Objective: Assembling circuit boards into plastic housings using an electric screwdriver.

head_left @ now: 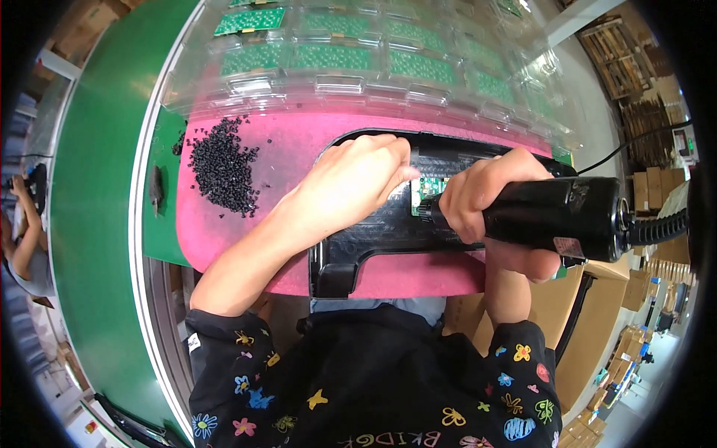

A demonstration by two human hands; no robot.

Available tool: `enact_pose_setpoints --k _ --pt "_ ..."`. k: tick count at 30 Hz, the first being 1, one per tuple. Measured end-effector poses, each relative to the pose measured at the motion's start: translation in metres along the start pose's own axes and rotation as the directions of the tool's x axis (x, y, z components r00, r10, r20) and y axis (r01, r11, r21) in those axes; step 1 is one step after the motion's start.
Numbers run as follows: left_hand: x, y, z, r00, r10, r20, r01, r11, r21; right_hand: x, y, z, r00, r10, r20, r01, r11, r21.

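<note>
My right hand (pixel 489 187) grips a black electric screwdriver (pixel 556 216) lying nearly level, its tip pointing left. The tip meets the lower edge of a small green circuit board (pixel 431 184) inside a long black plastic housing (pixel 381 231). Just left of the board is my left hand (pixel 366 172), fingers curled and pressed together over the housing. Whatever those fingers may hold is hidden. Part of the board is covered by my right hand. Beneath the housing lies a pink mat (pixel 291 138).
Small black screws (pixel 222 168) are heaped on the mat's left side. Clear plastic trays (pixel 336 84) of green circuit boards stand along the back. A green conveyor-like surface (pixel 112 201) runs at left. A ribbed cable (pixel 657 228) trails right from the screwdriver. Another person sits far left.
</note>
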State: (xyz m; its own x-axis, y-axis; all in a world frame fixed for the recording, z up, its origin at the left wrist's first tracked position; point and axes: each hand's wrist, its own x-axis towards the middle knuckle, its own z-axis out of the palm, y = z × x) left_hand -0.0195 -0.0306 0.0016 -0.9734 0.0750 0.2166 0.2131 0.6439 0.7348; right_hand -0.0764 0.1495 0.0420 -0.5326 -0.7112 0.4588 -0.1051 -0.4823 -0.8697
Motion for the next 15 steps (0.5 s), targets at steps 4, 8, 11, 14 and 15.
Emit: enact_pose_setpoints --k 4,8,11,14,15 --pt "-0.001 -0.007 0.004 0.995 0.044 0.085 -0.041 0.999 -0.036 0.001 0.006 -0.008 0.988 -0.059 0.141 0.048 0.995 0.083" --pt "-0.005 -0.008 0.003 0.994 0.050 0.097 -0.057 0.995 0.076 -0.004 -0.005 -0.001 0.988 0.138 0.073 -0.133 0.988 -0.075" --pt "-0.006 -0.003 -0.002 0.992 0.075 0.102 -0.077 0.997 0.015 -0.001 -0.002 -0.004 0.994 0.064 0.090 -0.069 0.996 0.054" --pt "-0.004 -0.002 -0.005 0.954 0.017 0.300 -0.051 0.993 0.109 -0.011 -0.005 0.005 0.996 0.036 -0.082 -0.033 0.999 0.041" --pt "-0.004 -0.004 -0.002 0.946 0.083 0.314 -0.119 0.988 0.097 -0.008 -0.004 -0.002 0.999 0.006 -0.038 -0.001 0.993 0.120"
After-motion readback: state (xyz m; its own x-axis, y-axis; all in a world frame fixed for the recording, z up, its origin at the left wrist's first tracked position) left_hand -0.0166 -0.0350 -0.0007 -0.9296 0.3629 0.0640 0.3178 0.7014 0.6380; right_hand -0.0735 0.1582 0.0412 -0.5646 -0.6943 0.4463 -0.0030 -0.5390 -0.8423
